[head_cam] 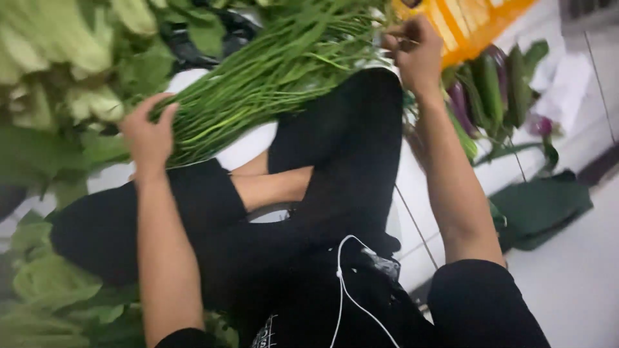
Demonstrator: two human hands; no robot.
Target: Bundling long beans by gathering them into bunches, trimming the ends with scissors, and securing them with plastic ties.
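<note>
A thick bundle of long green beans [271,77] lies slanted across my lap, from lower left to upper right. My left hand [149,135] clasps the bundle's lower end, fingers wrapped around the stems. My right hand [416,55] pinches the upper tips of the beans, fingers closed on a few strands. My legs in black clothing [335,167] are crossed beneath the bundle.
Leafy greens [58,58] are heaped at the left and lower left. An orange crate [471,22] stands at the top right, with cucumbers [493,84] and purple eggplants [459,103] below it. A large dark green leaf [541,206] lies on the white floor. White earphone cable [342,290] hangs over my clothes.
</note>
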